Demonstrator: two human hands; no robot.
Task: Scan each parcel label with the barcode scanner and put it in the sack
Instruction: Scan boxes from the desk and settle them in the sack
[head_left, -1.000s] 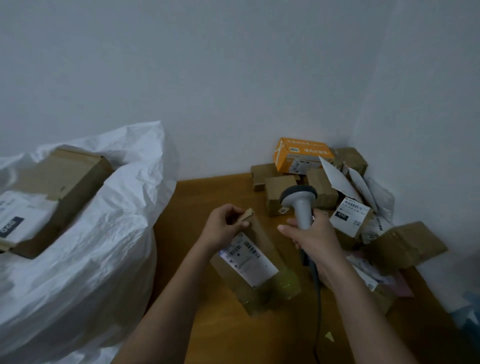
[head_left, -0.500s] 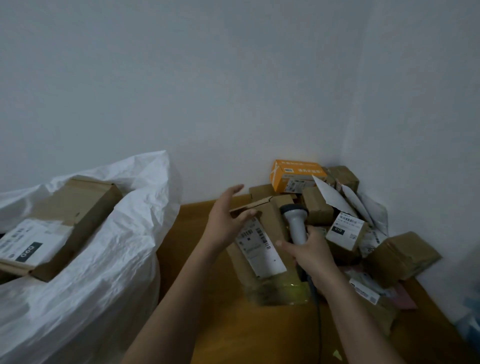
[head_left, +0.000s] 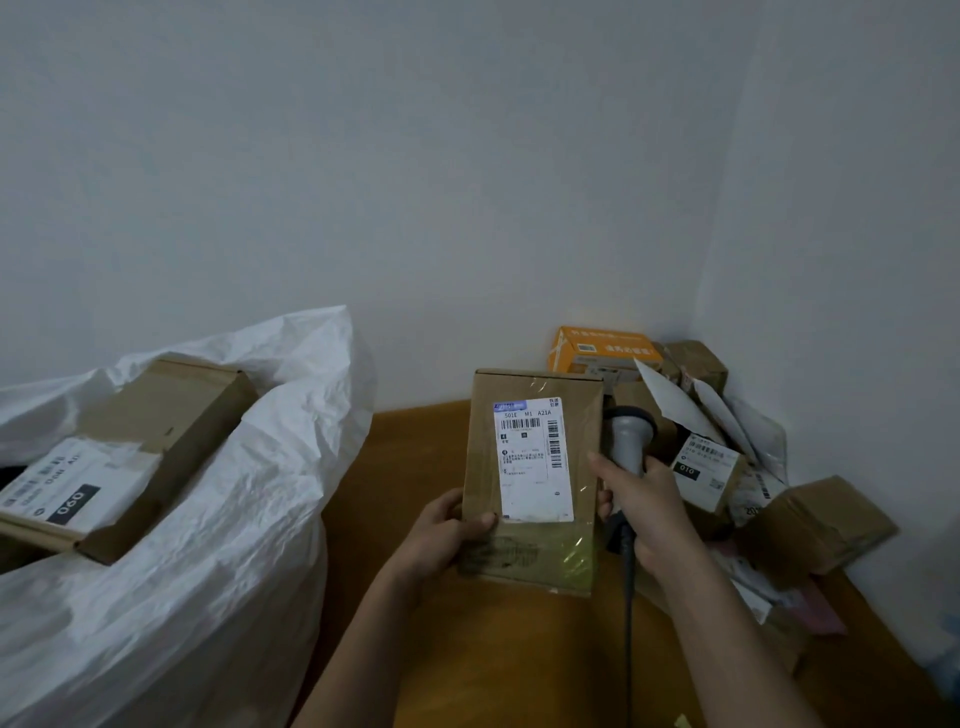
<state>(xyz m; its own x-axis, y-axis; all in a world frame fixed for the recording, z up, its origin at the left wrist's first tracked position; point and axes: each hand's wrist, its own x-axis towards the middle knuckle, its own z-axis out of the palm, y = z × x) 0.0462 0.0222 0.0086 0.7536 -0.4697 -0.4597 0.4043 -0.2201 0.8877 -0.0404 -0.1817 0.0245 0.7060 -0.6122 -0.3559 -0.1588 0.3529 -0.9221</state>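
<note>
Left hand (head_left: 447, 535) grips parcel (head_left: 532, 478) upright, label (head_left: 535, 460) readable. Right hand (head_left: 641, 506) holds scanner (head_left: 626, 436); parcel hides part of scanner head.

The white label (head_left: 534, 460) on the brown parcel (head_left: 532, 478) you hold up reads "501E M1 A21A" above its barcode — the box in the sack (head_left: 130, 447) shows "060" in a black patch, the small box (head_left: 706, 475) at right "010", and the finer print is illegible.
</note>
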